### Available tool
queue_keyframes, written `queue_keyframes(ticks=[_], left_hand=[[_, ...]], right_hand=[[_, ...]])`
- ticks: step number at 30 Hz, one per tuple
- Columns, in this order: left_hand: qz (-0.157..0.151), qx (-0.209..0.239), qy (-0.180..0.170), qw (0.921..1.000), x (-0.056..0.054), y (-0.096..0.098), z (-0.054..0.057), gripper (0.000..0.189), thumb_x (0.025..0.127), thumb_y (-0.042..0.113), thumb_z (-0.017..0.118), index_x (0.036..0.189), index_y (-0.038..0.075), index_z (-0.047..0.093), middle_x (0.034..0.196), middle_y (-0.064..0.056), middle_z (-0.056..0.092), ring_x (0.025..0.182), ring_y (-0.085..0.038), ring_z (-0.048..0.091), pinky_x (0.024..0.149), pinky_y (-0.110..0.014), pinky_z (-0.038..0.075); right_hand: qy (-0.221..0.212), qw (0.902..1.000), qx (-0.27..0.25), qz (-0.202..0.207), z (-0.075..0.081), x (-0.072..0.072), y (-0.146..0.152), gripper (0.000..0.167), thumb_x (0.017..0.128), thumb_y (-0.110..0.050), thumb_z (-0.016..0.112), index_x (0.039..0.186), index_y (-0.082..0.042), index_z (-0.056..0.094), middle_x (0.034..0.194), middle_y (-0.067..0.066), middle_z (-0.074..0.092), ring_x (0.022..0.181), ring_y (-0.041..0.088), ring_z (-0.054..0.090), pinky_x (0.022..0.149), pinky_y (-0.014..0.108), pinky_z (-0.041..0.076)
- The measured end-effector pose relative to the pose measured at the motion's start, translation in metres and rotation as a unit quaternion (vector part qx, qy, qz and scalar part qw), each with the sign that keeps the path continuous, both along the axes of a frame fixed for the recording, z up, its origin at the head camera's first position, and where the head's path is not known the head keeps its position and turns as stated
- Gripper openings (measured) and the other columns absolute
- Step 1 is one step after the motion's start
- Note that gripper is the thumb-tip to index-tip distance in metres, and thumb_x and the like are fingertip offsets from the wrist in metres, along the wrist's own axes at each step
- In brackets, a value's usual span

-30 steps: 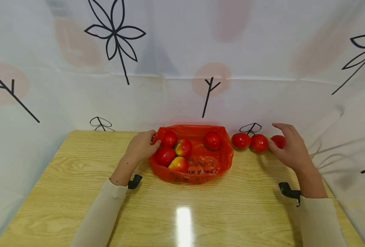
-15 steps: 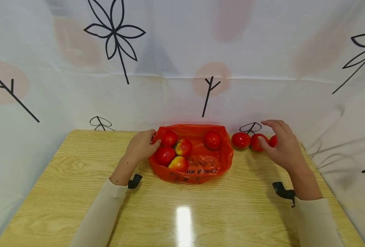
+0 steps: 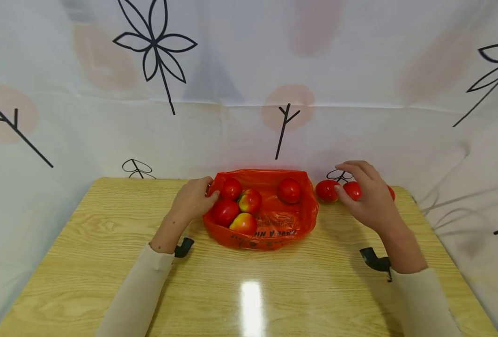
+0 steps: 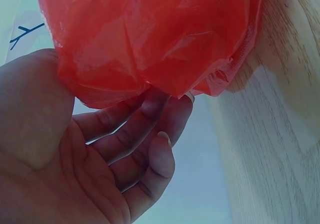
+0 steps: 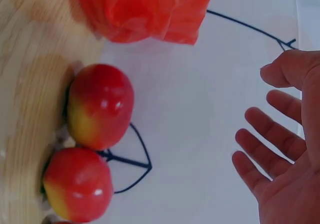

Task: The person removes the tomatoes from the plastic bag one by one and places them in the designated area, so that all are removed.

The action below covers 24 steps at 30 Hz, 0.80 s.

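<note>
A red plastic bag (image 3: 280, 222) with printed lettering stands open-topped on the table, several red and yellow apples (image 3: 250, 201) inside, most of them at its left side. My left hand (image 3: 193, 199) grips the bag's left rim; in the left wrist view, thumb and fingers bend around the crumpled plastic (image 4: 155, 38). To the right of the bag, three more apples (image 3: 327, 191) lie in a row. Over that row is my right hand (image 3: 371, 201), fingers apart and holding nothing, partly hiding two of the apples. The right wrist view shows its palm (image 5: 295, 184) away from the fruit.
The wood-grain table (image 3: 308, 290) extends toward me, with a bright light reflection in front of the bag. Right behind the bag and apples, a white cloth backdrop (image 3: 232, 135) with black plant drawings hangs down. Similar cloth flanks both sides.
My right hand has moved left along the row, from the farthest apple toward the one closest to the bag. The left hand and the bag have stayed put.
</note>
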<state>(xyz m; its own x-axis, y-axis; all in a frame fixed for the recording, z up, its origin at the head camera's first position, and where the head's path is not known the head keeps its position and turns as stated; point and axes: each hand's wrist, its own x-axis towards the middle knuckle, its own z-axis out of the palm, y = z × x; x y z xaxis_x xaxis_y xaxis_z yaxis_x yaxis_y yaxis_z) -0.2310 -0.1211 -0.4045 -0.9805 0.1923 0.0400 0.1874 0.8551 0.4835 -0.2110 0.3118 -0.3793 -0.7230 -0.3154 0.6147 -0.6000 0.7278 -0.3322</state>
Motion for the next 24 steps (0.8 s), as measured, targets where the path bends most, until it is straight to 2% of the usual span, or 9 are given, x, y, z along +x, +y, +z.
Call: queue_keyframes(ticks=[2,9,13,16,18,24], left_hand=[[0.001,0.0,0.0,1.0,0.0,0.0,0.0,0.027,0.102,0.026,0.066,0.118,0.004,0.067,0.088,-0.007,0.066,0.077,-0.025,0.06,0.065,-0.033,0.052],[-0.004,-0.002,0.002,1.0,-0.001,0.0,0.0,0.025,0.102,0.025,0.066,0.115,0.003,0.067,0.087,-0.007,0.067,0.077,-0.025,0.061,0.066,-0.034,0.054],[-0.006,0.0,0.003,1.0,-0.002,-0.001,-0.001,0.023,0.102,0.025,0.065,0.112,0.004,0.067,0.084,-0.006,0.065,0.076,-0.025,0.059,0.065,-0.033,0.052],[-0.008,-0.001,0.007,0.9999,-0.002,0.0,-0.001,0.023,0.102,0.025,0.066,0.112,0.004,0.067,0.084,-0.006,0.064,0.076,-0.025,0.059,0.065,-0.033,0.051],[-0.008,-0.003,0.008,0.9999,-0.001,0.0,0.0,0.024,0.102,0.025,0.066,0.113,0.004,0.067,0.084,-0.007,0.064,0.076,-0.025,0.059,0.065,-0.034,0.052],[-0.004,0.0,0.007,1.0,-0.001,0.001,-0.001,0.027,0.102,0.025,0.066,0.117,0.003,0.067,0.088,-0.008,0.067,0.078,-0.026,0.06,0.068,-0.035,0.054]], right_hand=[[0.0,0.9999,-0.003,0.01,0.001,0.0,-0.005,0.054,0.083,0.003,0.081,0.134,-0.002,0.065,0.136,0.017,0.061,0.127,0.035,0.055,0.105,0.005,0.03],[-0.022,0.9995,0.009,0.019,0.001,-0.001,-0.02,0.053,0.082,-0.001,0.084,0.132,-0.007,0.066,0.135,0.012,0.063,0.123,0.031,0.058,0.095,0.012,0.041],[-0.031,0.999,0.024,0.021,-0.001,-0.003,-0.027,0.049,0.083,-0.002,0.084,0.129,-0.007,0.068,0.133,0.012,0.063,0.124,0.031,0.058,0.099,0.035,0.054],[-0.033,0.9989,0.025,0.023,0.0,-0.003,-0.032,0.045,0.084,-0.001,0.082,0.127,-0.006,0.068,0.132,0.012,0.063,0.123,0.032,0.059,0.094,0.054,0.056],[-0.034,0.9988,0.024,0.025,0.0,-0.004,-0.036,0.044,0.085,0.0,0.081,0.127,-0.006,0.068,0.132,0.012,0.063,0.122,0.033,0.059,0.093,0.057,0.056],[-0.041,0.9973,0.023,0.056,0.001,-0.006,-0.05,0.041,0.087,0.001,0.079,0.126,-0.005,0.069,0.131,0.011,0.062,0.123,0.031,0.058,0.094,0.054,0.056]])
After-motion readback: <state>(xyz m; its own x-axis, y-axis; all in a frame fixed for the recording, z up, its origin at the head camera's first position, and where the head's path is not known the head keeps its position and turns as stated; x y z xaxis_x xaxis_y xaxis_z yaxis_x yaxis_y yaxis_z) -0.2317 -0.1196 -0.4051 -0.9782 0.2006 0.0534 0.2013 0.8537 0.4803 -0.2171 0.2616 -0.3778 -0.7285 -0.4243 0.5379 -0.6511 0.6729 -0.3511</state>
